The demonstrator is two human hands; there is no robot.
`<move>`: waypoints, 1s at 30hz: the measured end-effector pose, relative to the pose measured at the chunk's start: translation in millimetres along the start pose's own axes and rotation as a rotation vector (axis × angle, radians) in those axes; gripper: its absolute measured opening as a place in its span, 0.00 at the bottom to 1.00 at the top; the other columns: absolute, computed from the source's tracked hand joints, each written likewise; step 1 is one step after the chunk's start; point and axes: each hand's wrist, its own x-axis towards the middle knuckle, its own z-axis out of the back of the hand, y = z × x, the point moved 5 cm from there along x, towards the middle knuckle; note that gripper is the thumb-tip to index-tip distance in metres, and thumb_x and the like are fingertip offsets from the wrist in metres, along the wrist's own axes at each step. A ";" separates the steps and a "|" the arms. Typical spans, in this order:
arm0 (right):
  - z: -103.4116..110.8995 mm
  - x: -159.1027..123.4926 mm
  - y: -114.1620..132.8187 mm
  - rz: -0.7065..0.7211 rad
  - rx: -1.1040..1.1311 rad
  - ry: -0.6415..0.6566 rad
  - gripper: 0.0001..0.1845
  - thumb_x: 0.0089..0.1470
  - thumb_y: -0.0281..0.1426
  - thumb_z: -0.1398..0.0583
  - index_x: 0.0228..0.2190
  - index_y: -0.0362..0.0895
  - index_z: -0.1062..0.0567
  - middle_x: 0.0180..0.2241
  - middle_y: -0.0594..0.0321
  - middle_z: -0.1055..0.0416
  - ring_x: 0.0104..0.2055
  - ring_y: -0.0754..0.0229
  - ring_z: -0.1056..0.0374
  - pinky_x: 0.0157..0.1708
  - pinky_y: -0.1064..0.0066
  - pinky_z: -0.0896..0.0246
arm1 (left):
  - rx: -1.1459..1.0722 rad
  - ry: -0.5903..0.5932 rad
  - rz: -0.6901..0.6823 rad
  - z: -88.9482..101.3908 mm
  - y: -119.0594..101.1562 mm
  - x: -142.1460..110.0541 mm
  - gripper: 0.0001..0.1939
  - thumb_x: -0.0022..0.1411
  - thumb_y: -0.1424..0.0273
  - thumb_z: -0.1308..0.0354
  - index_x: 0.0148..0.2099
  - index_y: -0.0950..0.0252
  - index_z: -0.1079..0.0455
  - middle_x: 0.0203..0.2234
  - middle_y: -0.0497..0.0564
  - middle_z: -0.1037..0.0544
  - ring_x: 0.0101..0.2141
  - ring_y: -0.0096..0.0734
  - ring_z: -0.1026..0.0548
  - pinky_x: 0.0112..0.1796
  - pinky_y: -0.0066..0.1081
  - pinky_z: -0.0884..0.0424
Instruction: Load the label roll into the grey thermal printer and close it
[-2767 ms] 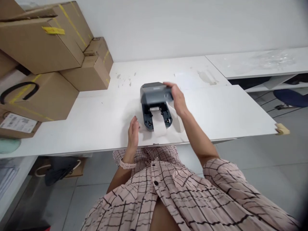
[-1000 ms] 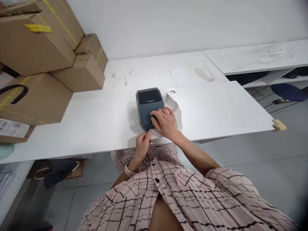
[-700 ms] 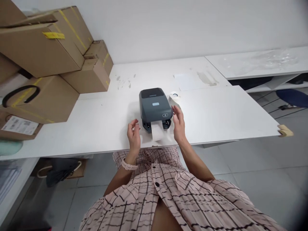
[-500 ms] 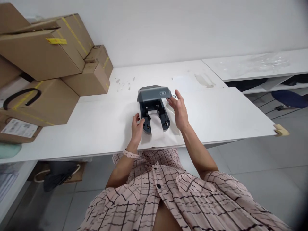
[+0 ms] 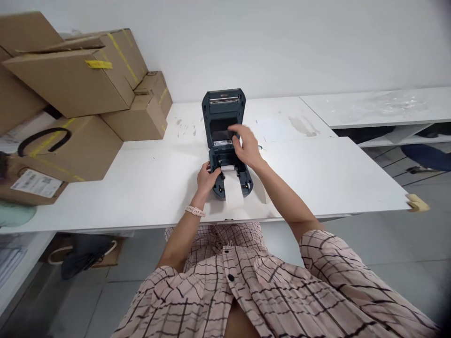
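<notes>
Left hand (image 5: 206,177) has a narrow hold on the left wall of the dark printer (image 5: 225,153), thumb over the rim and fingers outside it, near the middle of the frame. Right hand (image 5: 246,145) is half curled, its thumb and forefinger well apart with nothing between them; it lies in front of the lower right of the lid (image 5: 224,109), and whether it touches the lid or the base (image 5: 219,190) I cannot tell.

Half a second ago the lid was only partly raised, its outer face towards the camera. Now it is swung back, its inner face showing in the upper middle of the frame. The right hand has come away from the lid's front edge, and the left has moved farther up the printer's side.

From the open base a white paper strip (image 5: 233,188) runs towards the table's near edge. The printer sits on the white table (image 5: 317,180). Cardboard boxes (image 5: 75,87) are stacked at the upper left of the frame, and a pale pink wristband (image 5: 195,211) circles the left wrist.
</notes>
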 end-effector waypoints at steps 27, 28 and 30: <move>-50.1 -11.5 -24.2 -0.042 0.162 1.082 0.14 0.59 0.30 0.38 0.47 0.42 0.23 0.26 0.66 0.26 0.28 0.63 0.35 0.30 0.71 0.41 | 0.050 -0.069 -0.117 8.4 -20.4 -20.7 0.29 0.64 0.68 0.39 0.67 0.57 0.35 0.56 0.59 0.20 0.59 0.49 0.24 0.59 0.48 0.31; -47.3 -11.3 -21.8 -0.042 0.220 1.097 0.16 0.59 0.31 0.37 0.49 0.43 0.24 0.28 0.65 0.25 0.29 0.63 0.34 0.31 0.71 0.39 | 0.059 -0.070 -0.117 8.2 -19.3 -20.0 0.29 0.65 0.69 0.40 0.67 0.57 0.35 0.57 0.58 0.20 0.58 0.48 0.23 0.59 0.47 0.30; -34.0 -12.7 -14.2 0.000 0.404 1.101 0.21 0.60 0.35 0.35 0.53 0.43 0.26 0.34 0.62 0.23 0.34 0.62 0.30 0.34 0.71 0.36 | 0.080 -0.064 -0.118 7.4 -16.8 -18.1 0.28 0.66 0.69 0.42 0.67 0.57 0.35 0.57 0.58 0.20 0.58 0.45 0.23 0.58 0.46 0.29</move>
